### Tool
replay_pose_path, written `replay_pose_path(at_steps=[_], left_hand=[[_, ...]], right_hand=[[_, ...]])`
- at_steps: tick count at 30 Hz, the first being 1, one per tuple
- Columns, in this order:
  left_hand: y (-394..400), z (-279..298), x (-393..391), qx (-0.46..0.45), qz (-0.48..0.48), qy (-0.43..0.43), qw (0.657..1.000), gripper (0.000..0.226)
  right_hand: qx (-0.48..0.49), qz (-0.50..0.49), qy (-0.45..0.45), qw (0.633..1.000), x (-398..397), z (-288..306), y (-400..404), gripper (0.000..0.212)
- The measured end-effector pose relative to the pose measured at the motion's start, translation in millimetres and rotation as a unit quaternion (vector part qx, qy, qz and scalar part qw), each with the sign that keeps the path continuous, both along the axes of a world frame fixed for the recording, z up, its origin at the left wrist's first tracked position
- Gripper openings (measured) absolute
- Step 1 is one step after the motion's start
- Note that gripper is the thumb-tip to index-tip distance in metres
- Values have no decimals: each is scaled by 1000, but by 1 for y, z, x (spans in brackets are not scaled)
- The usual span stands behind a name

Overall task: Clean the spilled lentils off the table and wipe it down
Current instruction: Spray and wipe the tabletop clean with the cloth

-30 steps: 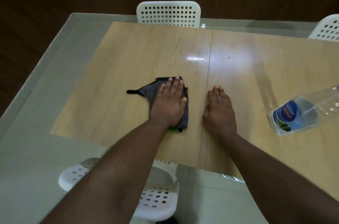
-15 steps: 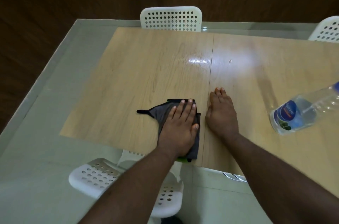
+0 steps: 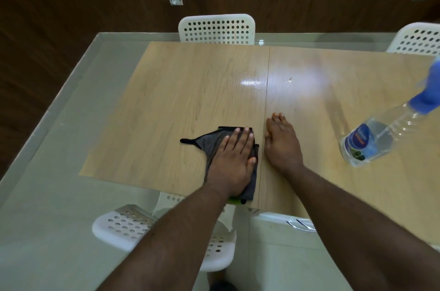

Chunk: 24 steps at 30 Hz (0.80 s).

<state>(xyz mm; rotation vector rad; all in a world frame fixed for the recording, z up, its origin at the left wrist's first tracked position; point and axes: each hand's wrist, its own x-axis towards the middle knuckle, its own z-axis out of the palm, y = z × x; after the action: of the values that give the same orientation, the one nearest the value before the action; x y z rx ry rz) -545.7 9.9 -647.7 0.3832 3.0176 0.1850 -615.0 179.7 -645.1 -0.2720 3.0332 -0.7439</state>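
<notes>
Cloth (image 3: 212, 145) lay near desk (image 3: 166, 100) front edge, pinned flat under left hand (image 3: 234, 162), fingers straight. Right hand (image 3: 282, 145) flat on desk just beside. Soft, light, likely bunches; best pressed by palm. No lentils visible.

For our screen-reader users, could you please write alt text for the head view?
A person's left hand presses a grey cloth flat on a wooden table, near its front edge, while the right hand rests flat beside it. A clear spray bottle stands to the right, and white perforated chairs surround the table.
</notes>
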Motion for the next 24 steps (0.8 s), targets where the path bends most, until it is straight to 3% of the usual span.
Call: replay_pose_path(at_steps=[12,19,24], left_hand=[[51,64,29,-32,5,-126,991,81],[86,103,37,-14,5,-152,988,79],[117,115,21,-1,-7,-168,986,80]], right_hand=[[-61,-12,-7,998,116,56,85,39],[-99,-143,-10,985,131,99,146,24],[-120,-247,-28,961,119,120,189,38]])
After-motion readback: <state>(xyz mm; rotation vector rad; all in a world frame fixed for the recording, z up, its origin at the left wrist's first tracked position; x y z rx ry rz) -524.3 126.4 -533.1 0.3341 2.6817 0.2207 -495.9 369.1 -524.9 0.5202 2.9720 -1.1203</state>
